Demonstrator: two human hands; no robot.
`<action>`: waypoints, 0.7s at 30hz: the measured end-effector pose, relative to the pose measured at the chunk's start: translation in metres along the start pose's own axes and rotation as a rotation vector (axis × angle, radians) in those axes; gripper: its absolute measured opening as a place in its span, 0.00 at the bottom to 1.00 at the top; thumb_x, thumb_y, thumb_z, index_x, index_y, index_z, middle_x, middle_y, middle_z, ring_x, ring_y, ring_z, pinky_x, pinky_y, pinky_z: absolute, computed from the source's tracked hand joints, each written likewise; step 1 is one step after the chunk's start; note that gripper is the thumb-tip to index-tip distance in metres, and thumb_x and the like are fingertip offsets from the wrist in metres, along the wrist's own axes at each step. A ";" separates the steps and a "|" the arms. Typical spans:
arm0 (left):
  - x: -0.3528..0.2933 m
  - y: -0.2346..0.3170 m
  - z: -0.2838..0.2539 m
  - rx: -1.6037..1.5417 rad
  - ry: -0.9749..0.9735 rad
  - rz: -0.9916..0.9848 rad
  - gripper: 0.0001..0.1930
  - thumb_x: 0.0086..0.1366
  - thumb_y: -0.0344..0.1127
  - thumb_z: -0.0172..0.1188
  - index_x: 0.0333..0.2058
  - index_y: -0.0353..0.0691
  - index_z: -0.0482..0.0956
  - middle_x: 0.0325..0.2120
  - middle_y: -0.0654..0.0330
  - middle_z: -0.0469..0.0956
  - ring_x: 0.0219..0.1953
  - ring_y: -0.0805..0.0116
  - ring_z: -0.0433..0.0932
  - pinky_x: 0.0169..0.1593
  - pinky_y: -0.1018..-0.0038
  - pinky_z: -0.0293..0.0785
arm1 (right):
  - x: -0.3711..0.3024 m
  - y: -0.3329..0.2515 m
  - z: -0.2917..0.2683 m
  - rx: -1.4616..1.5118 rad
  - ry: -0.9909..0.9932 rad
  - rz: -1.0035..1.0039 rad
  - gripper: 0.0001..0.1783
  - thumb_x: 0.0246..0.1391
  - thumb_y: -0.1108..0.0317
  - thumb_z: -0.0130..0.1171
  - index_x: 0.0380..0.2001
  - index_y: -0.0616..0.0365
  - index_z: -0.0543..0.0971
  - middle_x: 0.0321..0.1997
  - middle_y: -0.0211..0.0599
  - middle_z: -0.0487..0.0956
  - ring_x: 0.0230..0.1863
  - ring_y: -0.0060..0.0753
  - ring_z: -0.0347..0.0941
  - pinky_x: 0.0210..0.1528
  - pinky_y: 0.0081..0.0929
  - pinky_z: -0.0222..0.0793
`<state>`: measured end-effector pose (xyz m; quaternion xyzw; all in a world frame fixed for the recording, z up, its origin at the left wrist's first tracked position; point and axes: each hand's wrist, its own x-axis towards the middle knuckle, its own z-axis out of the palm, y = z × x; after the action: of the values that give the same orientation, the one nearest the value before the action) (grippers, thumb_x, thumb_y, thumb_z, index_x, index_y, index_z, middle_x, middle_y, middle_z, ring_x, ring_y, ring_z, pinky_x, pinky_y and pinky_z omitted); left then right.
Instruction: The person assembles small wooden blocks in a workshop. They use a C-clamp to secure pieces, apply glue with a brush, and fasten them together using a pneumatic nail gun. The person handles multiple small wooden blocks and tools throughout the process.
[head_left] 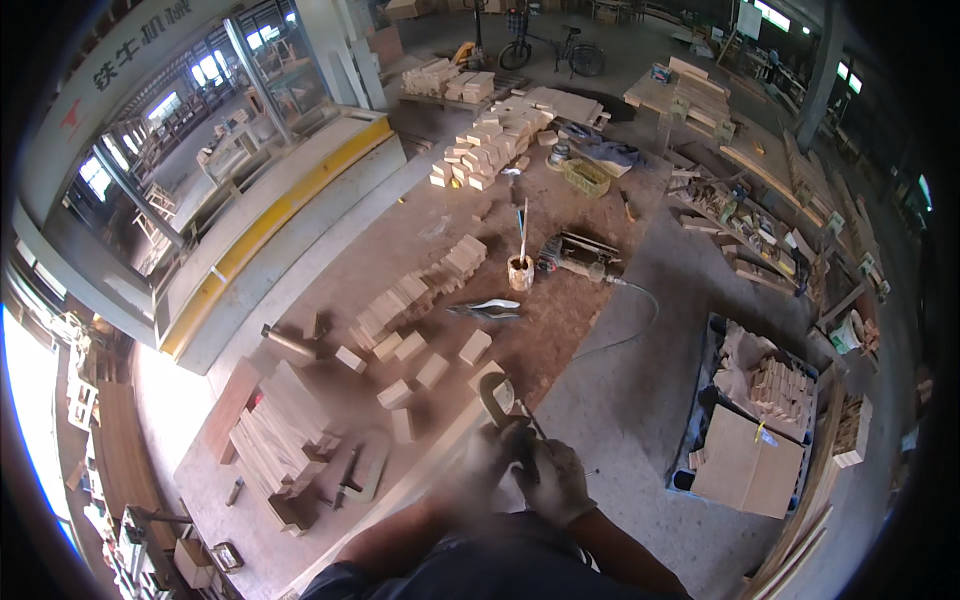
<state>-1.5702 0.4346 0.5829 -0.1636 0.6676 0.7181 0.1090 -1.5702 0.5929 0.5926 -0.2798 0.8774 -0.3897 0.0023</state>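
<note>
A C-clamp [489, 394] with a curved olive-green frame is held up close to my body, above the near edge of the worktable. My left hand [492, 456], smeared by motion, is wrapped around its lower part. Closed on it from the other side is my right hand [556, 482], in a pale work glove. A thin rod sticks up between the two hands. Just beyond lie several loose wood blocks [433, 371], and pliers [484, 308] rest farther back. A long pale board [432, 458] runs along the table edge beside my left hand.
On the left are stacked wood pieces [281, 436] and a hammer [289, 342]. A row of wood blocks [420, 291], a glue pot [520, 273] with brushes and a power tool [580, 254] stand beyond. A pallet crate [691, 440] with cardboard sits on the floor at right.
</note>
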 end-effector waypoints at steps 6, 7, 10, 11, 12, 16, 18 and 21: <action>0.029 -0.006 -0.010 -0.460 -0.198 -0.163 0.20 0.71 0.41 0.59 0.53 0.32 0.76 0.38 0.55 0.82 0.41 0.64 0.83 0.47 0.69 0.80 | -0.033 0.062 -0.020 -0.024 -0.154 0.312 0.20 0.55 0.55 0.64 0.43 0.59 0.77 0.34 0.50 0.81 0.40 0.59 0.77 0.46 0.51 0.70; 0.028 0.004 -0.006 -0.304 -0.221 -0.135 0.20 0.72 0.40 0.57 0.54 0.31 0.74 0.39 0.55 0.82 0.42 0.65 0.82 0.48 0.68 0.79 | -0.040 0.081 -0.013 0.057 -0.267 0.419 0.20 0.57 0.54 0.62 0.40 0.61 0.79 0.34 0.53 0.81 0.39 0.60 0.78 0.43 0.50 0.72; 0.030 0.008 -0.008 -0.355 -0.238 -0.190 0.21 0.72 0.38 0.56 0.56 0.27 0.72 0.40 0.50 0.81 0.42 0.59 0.83 0.50 0.65 0.79 | -0.038 0.079 -0.024 -0.006 -0.361 0.485 0.18 0.60 0.54 0.59 0.33 0.60 0.79 0.31 0.52 0.81 0.37 0.59 0.79 0.42 0.50 0.72; 0.031 0.006 -0.008 -0.376 -0.241 -0.199 0.21 0.71 0.38 0.57 0.56 0.27 0.72 0.40 0.50 0.81 0.42 0.59 0.83 0.50 0.65 0.80 | -0.039 0.080 -0.025 -0.070 -0.388 0.465 0.18 0.59 0.53 0.60 0.34 0.60 0.79 0.32 0.52 0.82 0.38 0.59 0.79 0.42 0.50 0.72; 0.032 0.002 -0.008 -0.397 -0.245 -0.208 0.22 0.71 0.38 0.57 0.56 0.26 0.72 0.40 0.50 0.81 0.42 0.58 0.83 0.50 0.65 0.80 | -0.042 0.082 -0.025 -0.134 -0.415 0.446 0.19 0.58 0.52 0.60 0.35 0.61 0.79 0.32 0.52 0.82 0.39 0.59 0.78 0.43 0.50 0.72; 0.036 -0.009 -0.009 -0.444 -0.283 -0.231 0.22 0.70 0.37 0.58 0.56 0.26 0.72 0.39 0.49 0.81 0.41 0.57 0.83 0.49 0.64 0.80 | -0.017 0.073 -0.046 0.013 -0.646 0.483 0.25 0.56 0.48 0.63 0.41 0.62 0.80 0.37 0.55 0.82 0.43 0.57 0.79 0.47 0.46 0.72; 0.038 -0.006 -0.009 -0.447 -0.327 -0.219 0.22 0.69 0.36 0.58 0.55 0.25 0.71 0.38 0.49 0.81 0.40 0.57 0.83 0.49 0.63 0.79 | -0.017 0.097 -0.050 0.385 -0.775 0.692 0.26 0.59 0.52 0.64 0.49 0.65 0.80 0.44 0.46 0.84 0.42 0.36 0.79 0.48 0.30 0.73; 0.044 -0.004 -0.017 -0.510 -0.411 -0.226 0.22 0.69 0.37 0.60 0.54 0.25 0.72 0.36 0.50 0.81 0.39 0.56 0.83 0.48 0.61 0.79 | -0.030 0.108 -0.046 1.114 -0.603 0.915 0.22 0.62 0.57 0.62 0.45 0.69 0.79 0.37 0.37 0.82 0.38 0.26 0.76 0.45 0.27 0.73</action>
<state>-1.6076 0.4153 0.5614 -0.1105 0.4081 0.8632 0.2759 -1.6079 0.6971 0.5439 0.0583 0.5423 -0.6401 0.5411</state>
